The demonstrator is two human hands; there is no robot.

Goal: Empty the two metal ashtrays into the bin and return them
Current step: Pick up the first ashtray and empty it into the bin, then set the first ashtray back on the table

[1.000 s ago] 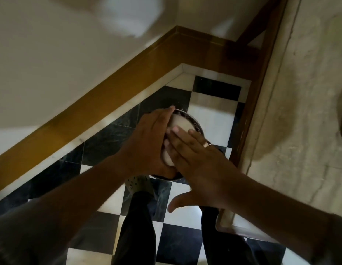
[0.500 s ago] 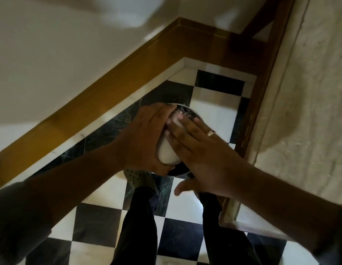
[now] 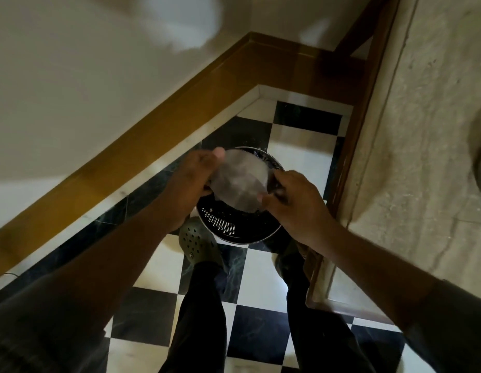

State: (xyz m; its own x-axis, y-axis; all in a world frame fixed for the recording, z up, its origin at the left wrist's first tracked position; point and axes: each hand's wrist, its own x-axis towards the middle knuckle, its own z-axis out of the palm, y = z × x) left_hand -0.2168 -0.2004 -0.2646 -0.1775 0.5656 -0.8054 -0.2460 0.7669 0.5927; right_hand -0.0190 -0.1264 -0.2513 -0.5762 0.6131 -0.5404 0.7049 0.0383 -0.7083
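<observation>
Both hands had come apart since half a second before, uncovering the bin's perforated inner wall, and now flanked a blurred round metal ashtray. Checkered floor [image 3: 296,168] ran black and white below, with a wooden skirting board [image 3: 180,111] at ten o'clock. Black bin [image 3: 234,227] stood on that floor, straight ahead of the person's green clog [image 3: 197,244]. Over the bin's mouth sat the ashtray [image 3: 240,181], its pale underside up. Left hand [image 3: 192,181] curled on its nine o'clock edge; right hand [image 3: 296,200] pinched its three o'clock edge, fingers bent, blurred.
</observation>
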